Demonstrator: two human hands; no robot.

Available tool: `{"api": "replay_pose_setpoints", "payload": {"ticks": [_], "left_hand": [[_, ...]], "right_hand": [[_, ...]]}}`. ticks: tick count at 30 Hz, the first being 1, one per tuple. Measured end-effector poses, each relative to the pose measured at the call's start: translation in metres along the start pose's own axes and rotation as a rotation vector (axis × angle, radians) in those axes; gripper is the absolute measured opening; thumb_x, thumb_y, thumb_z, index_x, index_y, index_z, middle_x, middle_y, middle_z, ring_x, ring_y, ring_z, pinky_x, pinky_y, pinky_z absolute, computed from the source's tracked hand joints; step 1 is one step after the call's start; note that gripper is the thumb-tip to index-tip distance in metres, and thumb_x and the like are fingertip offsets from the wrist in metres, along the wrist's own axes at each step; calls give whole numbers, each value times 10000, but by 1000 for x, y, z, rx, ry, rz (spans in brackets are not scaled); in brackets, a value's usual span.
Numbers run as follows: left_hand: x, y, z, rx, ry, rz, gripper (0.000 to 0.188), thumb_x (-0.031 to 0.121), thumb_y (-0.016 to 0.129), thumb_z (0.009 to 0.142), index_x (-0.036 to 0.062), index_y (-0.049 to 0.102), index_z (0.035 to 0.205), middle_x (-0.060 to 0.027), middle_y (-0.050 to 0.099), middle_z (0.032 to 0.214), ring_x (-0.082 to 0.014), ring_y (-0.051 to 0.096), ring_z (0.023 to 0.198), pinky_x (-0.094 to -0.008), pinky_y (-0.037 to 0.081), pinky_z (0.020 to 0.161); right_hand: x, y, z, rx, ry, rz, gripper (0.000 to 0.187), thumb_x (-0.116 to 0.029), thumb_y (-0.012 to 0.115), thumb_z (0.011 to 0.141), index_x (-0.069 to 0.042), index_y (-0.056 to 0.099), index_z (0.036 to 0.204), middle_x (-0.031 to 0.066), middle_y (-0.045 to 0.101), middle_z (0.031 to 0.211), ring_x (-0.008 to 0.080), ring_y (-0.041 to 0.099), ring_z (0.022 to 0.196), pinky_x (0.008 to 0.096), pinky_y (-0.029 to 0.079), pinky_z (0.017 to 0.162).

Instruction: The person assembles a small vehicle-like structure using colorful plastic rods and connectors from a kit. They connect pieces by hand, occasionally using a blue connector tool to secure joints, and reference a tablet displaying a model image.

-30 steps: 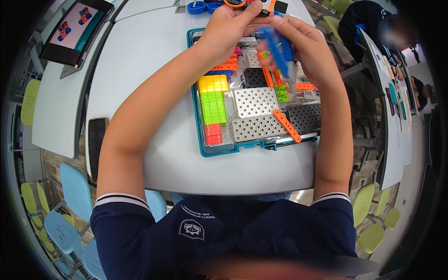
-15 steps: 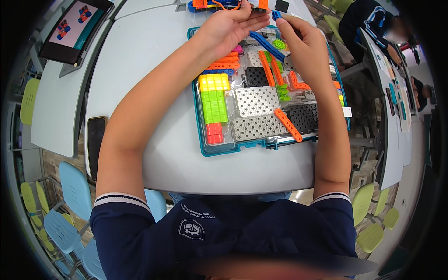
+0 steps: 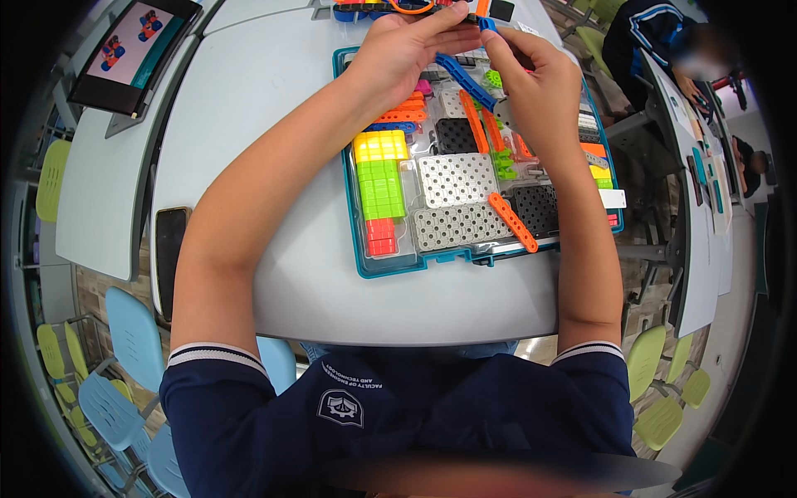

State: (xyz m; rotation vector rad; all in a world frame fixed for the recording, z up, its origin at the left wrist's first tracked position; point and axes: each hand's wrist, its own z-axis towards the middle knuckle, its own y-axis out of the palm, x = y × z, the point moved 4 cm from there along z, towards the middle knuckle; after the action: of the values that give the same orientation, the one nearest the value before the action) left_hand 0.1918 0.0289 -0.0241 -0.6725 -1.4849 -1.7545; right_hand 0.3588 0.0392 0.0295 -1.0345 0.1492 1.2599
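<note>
Above the far side of the parts tray point(image 3: 359, 241), my left hand point(image 3: 403, 50) grips a building-block model point(image 3: 413, 7) of orange and black pieces, cut off by the upper edge of the picture. Between the thumb and fingers of my right hand point(image 3: 544, 79) is a small blue building piece point(image 3: 487, 24). It meets the fingertips of my left hand beside the model; whether it is joined to the model cannot be told. Beneath my hands, a long blue beam point(image 3: 466, 79) and orange beams point(image 3: 474, 123) lie on the tray. One orange beam point(image 3: 513, 222) rests across the grey perforated plates.
Yellow blocks point(image 3: 381, 146), green blocks point(image 3: 382, 187) and red blocks point(image 3: 382, 236) fill the tray's left side. A phone point(image 3: 173, 261) lies at the table's left edge. On the neighbouring table stands a screen point(image 3: 133, 51). Another person point(image 3: 652, 46) sits at far right.
My right hand has brought the small blue piece slightly left, against my left fingertips. The model has turned and shifted a little in my left hand.
</note>
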Motion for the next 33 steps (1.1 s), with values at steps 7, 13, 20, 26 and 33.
{"api": "replay_pose_setpoints", "payload": {"ticks": [7, 13, 20, 26, 33], "left_hand": [[6, 0, -6, 77, 82, 213, 277, 207, 730, 973, 24, 700, 1178, -109, 755, 1112, -244, 737, 1061, -367, 550, 1023], [2, 2, -5, 116, 92, 188, 312, 225, 740, 967, 25, 683, 1200, -109, 739, 1149, -240, 715, 1122, -378, 550, 1031], [2, 0, -5, 106, 105, 317, 300, 246, 761, 952, 51, 699, 1172, -66, 729, 1165, -180, 696, 1098, -359, 533, 1033], [3, 10, -9, 104, 73, 279, 242, 183, 720, 983, 33, 687, 1170, -61, 744, 1110, -143, 693, 994, -303, 540, 915], [1, 16, -10, 45, 91, 263, 260, 226, 738, 972, 50, 700, 1159, -36, 730, 1109, -119, 653, 1006, -283, 511, 882]], "right_hand": [[-2, 2, -2, 37, -5, 60, 282, -247, 717, 979, 5, 778, 1089, -15, 635, 702, 24, 522, 628, 218, 393, 552], [21, -8, 8, -97, 250, 458, 261, -243, 652, 1021, -40, 656, 1184, -1, 627, 784, 69, 540, 661, 233, 433, 611], [34, -2, 8, -178, 308, 422, 350, -399, 534, 1082, -118, 662, 1246, 7, 593, 835, 81, 511, 704, 246, 448, 658], [28, 1, 5, -122, 298, 276, 553, -573, 567, 1021, -56, 716, 1146, 11, 589, 849, 101, 501, 752, 283, 428, 656], [27, 7, 10, -17, 157, 226, 502, -491, 609, 1000, 2, 705, 993, 36, 522, 759, 161, 476, 779, 328, 410, 696]]}}
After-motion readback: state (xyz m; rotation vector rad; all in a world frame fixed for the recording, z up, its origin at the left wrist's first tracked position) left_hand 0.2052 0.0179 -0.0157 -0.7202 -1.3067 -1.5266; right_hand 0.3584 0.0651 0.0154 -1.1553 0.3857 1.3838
